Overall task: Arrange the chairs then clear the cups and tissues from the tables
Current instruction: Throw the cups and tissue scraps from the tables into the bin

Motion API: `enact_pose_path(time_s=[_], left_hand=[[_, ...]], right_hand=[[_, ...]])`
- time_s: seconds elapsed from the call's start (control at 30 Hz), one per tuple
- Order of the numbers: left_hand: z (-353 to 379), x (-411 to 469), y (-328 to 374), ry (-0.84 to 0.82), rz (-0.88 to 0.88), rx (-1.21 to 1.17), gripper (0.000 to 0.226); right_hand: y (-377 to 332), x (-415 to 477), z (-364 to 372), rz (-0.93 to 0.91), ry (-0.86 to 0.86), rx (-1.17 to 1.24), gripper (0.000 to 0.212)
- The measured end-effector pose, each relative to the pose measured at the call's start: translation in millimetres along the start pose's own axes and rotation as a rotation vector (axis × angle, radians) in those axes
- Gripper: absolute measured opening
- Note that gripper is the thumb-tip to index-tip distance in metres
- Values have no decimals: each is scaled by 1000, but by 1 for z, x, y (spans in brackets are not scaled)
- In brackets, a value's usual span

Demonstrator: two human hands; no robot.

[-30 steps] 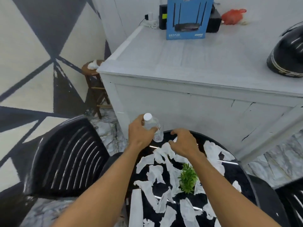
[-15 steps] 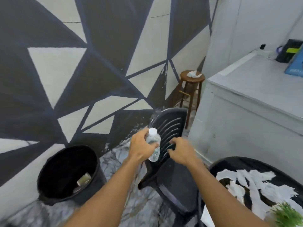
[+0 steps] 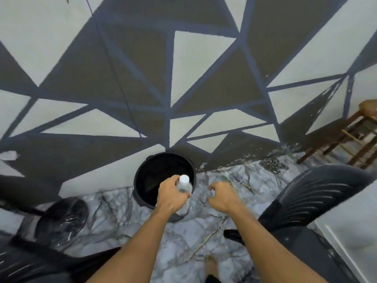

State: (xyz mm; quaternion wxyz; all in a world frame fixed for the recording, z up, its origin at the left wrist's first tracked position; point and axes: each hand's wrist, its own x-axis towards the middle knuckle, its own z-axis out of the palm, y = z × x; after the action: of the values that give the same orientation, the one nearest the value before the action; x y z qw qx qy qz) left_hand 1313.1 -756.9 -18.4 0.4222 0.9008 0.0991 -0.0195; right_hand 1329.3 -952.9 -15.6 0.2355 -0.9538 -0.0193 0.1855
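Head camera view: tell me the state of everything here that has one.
water bottle: capped, upright, held before the mouth of the bin.
left hand: grips the water bottle.
right hand: loosely curled, holding nothing.
bin: upright, lidless, by the wall.
chair: standing, unoccupied.
stool: standing by the wall.

The black bin (image 3: 146, 176) at frame centre has its mouth open upward, though the left hand (image 3: 170, 196) and bottle (image 3: 184, 183) overhang its near rim. Bare marble floor (image 3: 206, 231) separates it from the black chair (image 3: 318, 197) at right. A black bag (image 3: 61, 217) crowds the lower left.
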Motion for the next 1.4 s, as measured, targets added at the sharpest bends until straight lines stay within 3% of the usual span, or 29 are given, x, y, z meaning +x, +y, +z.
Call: enact_pose_path(time_s=[0.13, 0.3, 0.63, 0.87, 1.0, 1.1, 1.2, 1.4], left_hand=[[-5, 45, -9, 44, -77, 9, 32], [-5, 89, -16, 77, -128, 30, 38], [-22, 171, -44, 117, -225, -64, 39], [-13, 224, -70, -104, -195, 39, 65], [-20, 244, -81, -196, -218, 39, 55], [-21, 254, -81, -230, -173, 78, 49], [-13, 259, -71, -296, -136, 95, 45], [19, 250, -7, -403, 73, 161, 33]], right_hand=[[-22, 59, 1, -72, -46, 40, 33], [-39, 111, -1, -135, -123, 6, 38], [-71, 192, -3, -103, -161, 2, 40], [-71, 219, 1, 41, -105, 21, 33], [-71, 224, 6, 95, -80, 42, 26], [-74, 219, 8, 134, -57, 47, 41], [-68, 212, 6, 183, -31, 62, 40], [-34, 170, -26, 292, 87, 94, 44]])
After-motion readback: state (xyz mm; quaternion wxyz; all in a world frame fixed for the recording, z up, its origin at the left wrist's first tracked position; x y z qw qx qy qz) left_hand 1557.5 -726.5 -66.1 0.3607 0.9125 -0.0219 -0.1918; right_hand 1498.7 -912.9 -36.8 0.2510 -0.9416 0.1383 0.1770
